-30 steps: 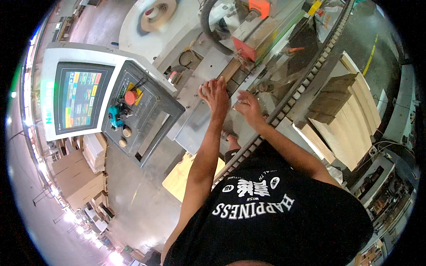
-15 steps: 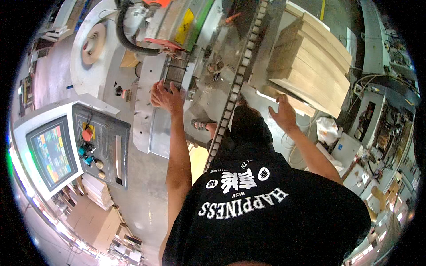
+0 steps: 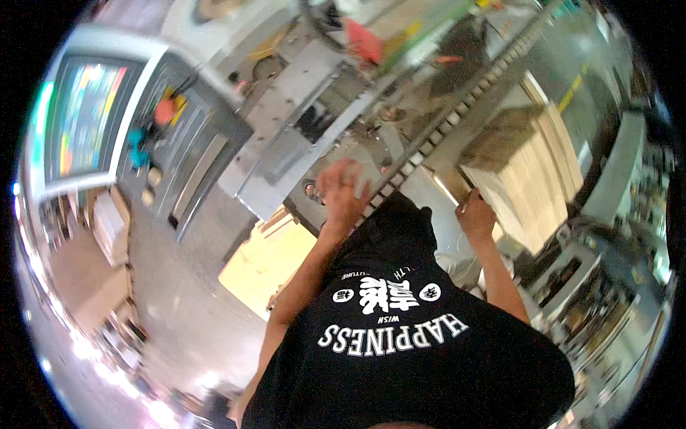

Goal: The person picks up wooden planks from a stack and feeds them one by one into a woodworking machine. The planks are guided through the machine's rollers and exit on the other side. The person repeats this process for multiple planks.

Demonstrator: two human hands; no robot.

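The picture is motion-blurred. My left hand (image 3: 341, 189) hovers with loosely spread fingers and holds nothing. It is over the grey metal machine table (image 3: 286, 161), beside a long toothed conveyor track (image 3: 436, 136). My right hand (image 3: 475, 214) is curled at the near corner of a stack of pale wooden boards (image 3: 532, 186). The blur hides whether it grips a board. My black printed T-shirt (image 3: 400, 343) fills the lower middle.
A control console with a coloured screen (image 3: 86, 118) and a button panel (image 3: 161, 136) stands at the left. A pale yellow board (image 3: 268, 261) lies low by the machine. Grey cabinets and cluttered equipment (image 3: 607, 264) line the right side.
The view has swung, so the console is large at the left again. My left hand has come back from the machine table toward the track. My right hand has curled at the board stack's corner.
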